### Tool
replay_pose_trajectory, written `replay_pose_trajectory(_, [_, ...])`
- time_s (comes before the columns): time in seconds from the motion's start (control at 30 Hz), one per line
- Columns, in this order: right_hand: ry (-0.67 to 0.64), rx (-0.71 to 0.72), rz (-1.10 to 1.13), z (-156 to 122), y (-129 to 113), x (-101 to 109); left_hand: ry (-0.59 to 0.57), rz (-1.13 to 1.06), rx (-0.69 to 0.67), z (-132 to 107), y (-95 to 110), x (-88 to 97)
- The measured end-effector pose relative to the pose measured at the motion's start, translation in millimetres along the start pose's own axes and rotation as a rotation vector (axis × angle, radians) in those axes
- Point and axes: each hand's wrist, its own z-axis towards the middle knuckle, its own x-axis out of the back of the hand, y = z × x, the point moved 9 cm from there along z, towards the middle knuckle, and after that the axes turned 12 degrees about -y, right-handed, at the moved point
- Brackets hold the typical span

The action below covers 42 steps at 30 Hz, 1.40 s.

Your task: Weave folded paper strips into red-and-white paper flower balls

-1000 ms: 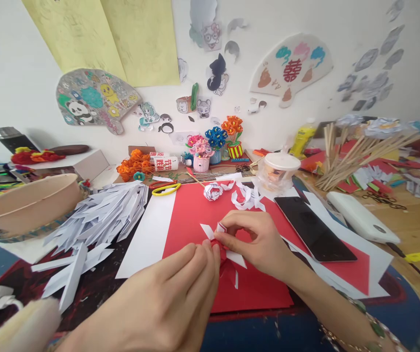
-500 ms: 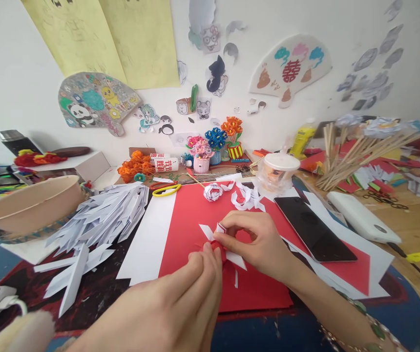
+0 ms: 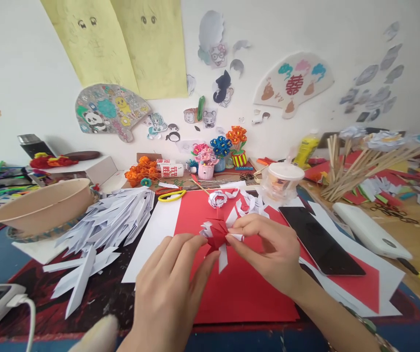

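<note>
While the half-curled left hand (image 3: 169,276) touches the folded paper (image 3: 218,233), whether gripping I cannot tell, the right hand (image 3: 274,252) pinches this paper's right end above a red sheet (image 3: 246,300); beyond lies a white paper flower (image 3: 217,198).

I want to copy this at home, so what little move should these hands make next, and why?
Perhaps the right hand should gently roll tighter the curled white paper end in its fingertips: it looks loosely curled, and the left hand touches the red-and-white folded paper piece, so it could steady it.
</note>
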Motion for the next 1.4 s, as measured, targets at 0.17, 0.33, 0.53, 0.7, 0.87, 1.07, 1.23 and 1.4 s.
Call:
replay_pose_trajectory(0.17, [-0.005, -0.015, 0.011, 0, 4, -1, 0.020, -0.033, 0.084, 3, -12, -12.9])
replay_pose_trajectory(0.33, [-0.006, -0.048, 0.038, -1, 9, -1, -0.021, -0.064, 0.076, 3, -19, -17.6])
replay_pose_trajectory(0.53, [0.003, -0.083, 0.051, 0, 13, 0, 0.025, -0.033, 0.029, 3, -15, -11.7])
replay_pose_trajectory(0.7, [0.022, -0.050, 0.024, 1, 9, 2, -0.063, -0.091, 0.024, 8, -19, -18.1])
replay_pose_trajectory(0.87, [0.022, -0.019, -0.044, 1, 3, 1, -0.113, -0.114, -0.032, 12, -16, -20.0])
replay_pose_trajectory(1.07, [-0.052, 0.047, -0.046, 2, -5, -4, -0.128, -0.096, -0.021, 15, -18, -21.0])
replay_pose_trajectory(1.23, [-0.077, 0.078, -0.068, 3, -9, -6, -0.090, -0.133, 0.015, 14, -22, -16.4])
replay_pose_trajectory(1.4, [-0.022, 0.087, -0.117, 3, -11, -1, -0.017, -0.174, 0.023, 12, -22, -8.4])
